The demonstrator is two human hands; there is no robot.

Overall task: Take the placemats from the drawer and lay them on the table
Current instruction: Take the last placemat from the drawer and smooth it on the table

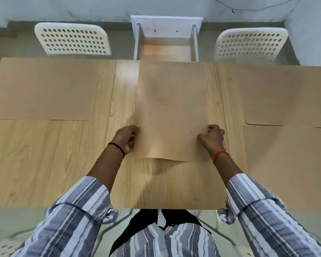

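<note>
A tan placemat [171,110] lies down the middle of the wooden counter [35,160], its far edge at the counter's far edge and its near edge, slightly rippled, short of the near edge. The left hand [127,138] grips the mat's left side, fingers [132,143] curled under it with the thumb on top; the right hand [212,137] pinches the right side with its fingers bent tight over the mat. Another placemat [41,89] lies flat at the far left corner of the counter, a third [278,95] at the far right corner, and what looks like a fourth [289,164] along the right edge nearer the person. Beyond the far edge stands an open white drawer [166,45] between two white perforated chairs [72,38].
</note>
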